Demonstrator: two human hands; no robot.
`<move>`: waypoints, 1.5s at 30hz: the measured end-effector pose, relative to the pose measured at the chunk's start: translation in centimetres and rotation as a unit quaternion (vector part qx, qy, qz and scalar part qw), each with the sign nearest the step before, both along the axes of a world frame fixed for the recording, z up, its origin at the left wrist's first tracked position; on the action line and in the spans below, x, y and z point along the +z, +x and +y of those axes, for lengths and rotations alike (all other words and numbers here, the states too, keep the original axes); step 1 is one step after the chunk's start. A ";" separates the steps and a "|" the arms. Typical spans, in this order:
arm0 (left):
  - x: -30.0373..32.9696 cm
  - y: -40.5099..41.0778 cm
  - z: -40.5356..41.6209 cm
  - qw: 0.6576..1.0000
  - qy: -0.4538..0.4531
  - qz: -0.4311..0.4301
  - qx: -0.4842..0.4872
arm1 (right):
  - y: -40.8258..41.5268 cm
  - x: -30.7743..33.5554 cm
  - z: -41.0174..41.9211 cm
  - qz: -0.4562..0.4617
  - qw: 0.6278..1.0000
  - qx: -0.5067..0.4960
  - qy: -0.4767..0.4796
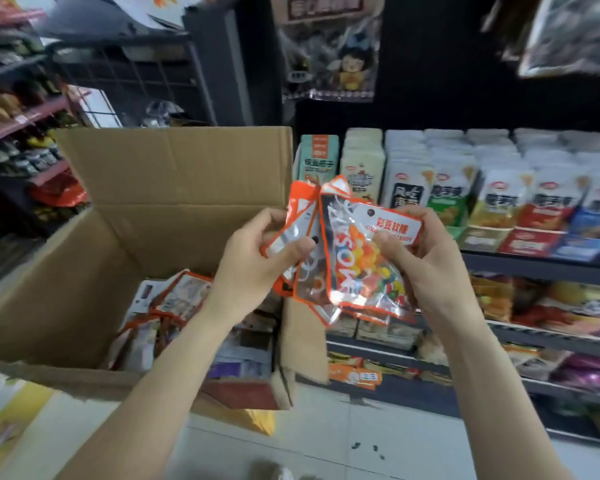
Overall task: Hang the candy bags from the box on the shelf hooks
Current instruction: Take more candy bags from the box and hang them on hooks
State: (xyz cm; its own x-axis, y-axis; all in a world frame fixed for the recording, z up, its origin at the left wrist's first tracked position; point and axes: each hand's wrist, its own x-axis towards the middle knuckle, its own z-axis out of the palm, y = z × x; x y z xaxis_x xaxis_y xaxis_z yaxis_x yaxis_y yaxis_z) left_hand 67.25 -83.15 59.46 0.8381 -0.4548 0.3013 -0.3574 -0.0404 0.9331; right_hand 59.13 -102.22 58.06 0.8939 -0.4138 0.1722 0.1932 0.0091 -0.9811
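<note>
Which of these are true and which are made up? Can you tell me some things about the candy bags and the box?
1. Both hands hold candy bags. True: the left hand and the right hand each grip some.
2. The cardboard box is shut. False: its flaps stand open.
3. More bags lie in the box. True.
4. The held bags have blue edges. False: the edges are orange.
5. The shelf on the right is bare. False: packets fill it.

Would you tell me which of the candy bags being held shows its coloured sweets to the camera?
The front bag, pinched by the right hand; the bags behind it, in the left hand, show none.
</note>
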 end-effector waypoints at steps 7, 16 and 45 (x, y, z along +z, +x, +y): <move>-3.0 -8.4 -10.3 0.997 0.043 0.030 -0.056 | -9.7 -0.7 -9.9 0.014 0.995 -0.024 -0.099; -3.0 -10.6 -17.2 0.997 -0.007 0.061 0.050 | -16.6 -1.2 -20.7 0.038 0.969 -0.233 -0.078; 6.9 -10.1 -45.2 0.952 -0.007 -0.305 0.036 | -14.5 9.2 -43.7 -0.130 0.886 -0.309 -0.322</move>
